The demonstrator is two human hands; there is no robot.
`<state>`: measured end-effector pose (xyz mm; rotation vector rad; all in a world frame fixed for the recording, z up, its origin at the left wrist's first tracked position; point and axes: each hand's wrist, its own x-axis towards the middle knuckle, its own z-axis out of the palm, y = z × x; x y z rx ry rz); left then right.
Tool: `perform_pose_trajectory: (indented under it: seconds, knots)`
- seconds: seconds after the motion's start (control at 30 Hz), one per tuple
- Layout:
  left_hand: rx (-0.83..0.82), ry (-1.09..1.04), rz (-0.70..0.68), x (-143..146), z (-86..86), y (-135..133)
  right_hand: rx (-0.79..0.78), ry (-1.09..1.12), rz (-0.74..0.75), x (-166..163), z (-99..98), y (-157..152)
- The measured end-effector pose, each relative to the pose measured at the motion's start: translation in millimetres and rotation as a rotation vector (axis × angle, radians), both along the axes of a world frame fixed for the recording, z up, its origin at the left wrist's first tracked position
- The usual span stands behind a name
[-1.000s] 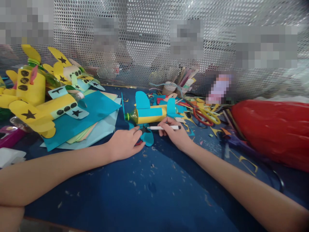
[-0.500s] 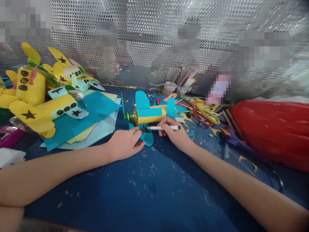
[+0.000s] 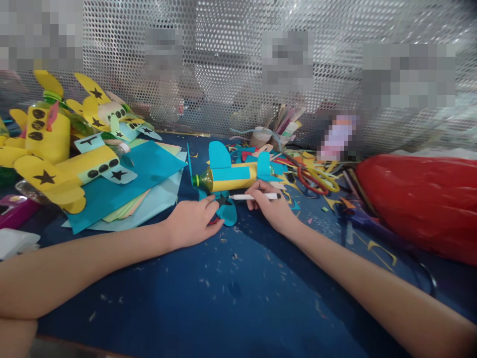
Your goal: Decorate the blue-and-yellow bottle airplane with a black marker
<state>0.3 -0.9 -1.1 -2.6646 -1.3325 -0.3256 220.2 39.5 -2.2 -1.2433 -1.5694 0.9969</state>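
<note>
A toy plane (image 3: 231, 176) made from a bottle wrapped in yellow and blue paper lies on the dark blue table (image 3: 231, 298). Its near blue wing (image 3: 228, 211) carries a black star. My left hand (image 3: 192, 221) rests on the table with fingers curled, fingertips pressing the edge of that wing. My right hand (image 3: 270, 204) is closed on a white marker (image 3: 253, 197), whose tip points left at the star.
Several finished yellow paper planes (image 3: 67, 149) and a stack of blue and pale paper sheets (image 3: 145, 184) fill the left. Red and yellow scissors (image 3: 316, 179), paper scraps and a cup of sticks (image 3: 266, 132) lie behind. A big red plastic bag (image 3: 417, 199) sits right. A perforated metal screen stands at the back.
</note>
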Motion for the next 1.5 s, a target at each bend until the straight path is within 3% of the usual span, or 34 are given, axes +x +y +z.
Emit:
perform_pose_trajectory:
  seconds: [1.5]
  knots:
    - [-0.038, 0.015, 0.019, -0.3, -0.4, 0.1, -0.009, 0.0, 0.007, -1.5, 1.7, -1.0]
